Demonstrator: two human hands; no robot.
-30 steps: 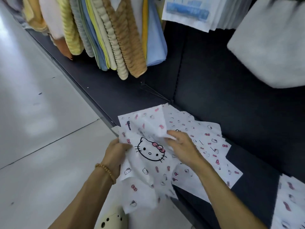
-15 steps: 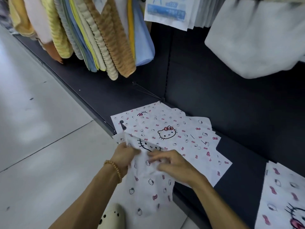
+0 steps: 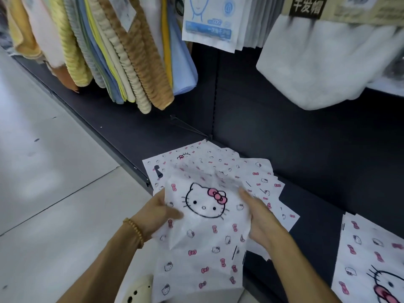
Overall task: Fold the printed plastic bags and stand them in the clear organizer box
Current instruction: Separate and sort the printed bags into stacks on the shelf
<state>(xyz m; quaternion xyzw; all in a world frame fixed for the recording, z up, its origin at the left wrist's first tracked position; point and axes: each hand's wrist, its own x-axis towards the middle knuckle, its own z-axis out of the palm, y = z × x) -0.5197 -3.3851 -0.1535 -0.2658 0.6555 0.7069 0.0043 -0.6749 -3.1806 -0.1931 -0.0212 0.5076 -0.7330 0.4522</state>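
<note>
A white plastic bag (image 3: 203, 235) printed with a cat face and pink bows hangs in front of me, its upper part blurred. My left hand (image 3: 159, 213) grips its left edge, thumb on the front. My right hand (image 3: 258, 217) grips its right edge. Beneath and behind it a fanned pile of the same printed bags (image 3: 260, 176) lies on the dark shelf (image 3: 317, 171). Another printed bag (image 3: 371, 259) lies on the shelf at the lower right. The clear organizer box is not in view.
Towels (image 3: 122, 51) hang in a row at the upper left, and white packets (image 3: 209, 20) and a white fluffy cloth (image 3: 323, 62) hang above the shelf. Pale floor tiles (image 3: 54, 182) lie to the left. A cream shoe (image 3: 137, 289) shows at the bottom.
The bag was pressed down near the pile half a second ago; now both hands have lifted it and spread it, with the large cat face showing. The camera moved closer.
</note>
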